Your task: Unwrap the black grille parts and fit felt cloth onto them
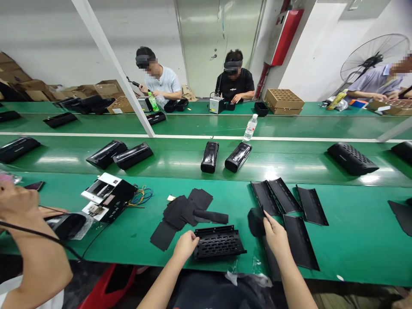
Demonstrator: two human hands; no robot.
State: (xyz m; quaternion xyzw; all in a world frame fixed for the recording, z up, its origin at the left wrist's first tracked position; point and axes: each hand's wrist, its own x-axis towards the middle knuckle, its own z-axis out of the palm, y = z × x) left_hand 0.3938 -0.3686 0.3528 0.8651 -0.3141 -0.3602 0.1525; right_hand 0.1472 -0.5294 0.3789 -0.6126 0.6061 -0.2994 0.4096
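Observation:
My left hand [186, 247] is closed on the left end of a black slotted plastic panel [219, 243], which lies near the front edge of the green table. To its right, my right hand [276, 232] pinches a thin black sheet [255, 222] raised at an angle; where the fingertips meet it is partly hidden. Loose black sheets [183, 212] lie overlapping beyond my left hand. Several curved black plastic panels [299, 240] rest around and beyond my right hand, one of them partly under my forearm.
A black-and-white bench machine [109, 195] with coiled wires [141, 196] stands at left, near a neighbour's arm [35, 240]. Black speaker-like housings [210, 157] sit along the green conveyor [174, 150], with a water bottle [250, 127] behind. Other people work across the line.

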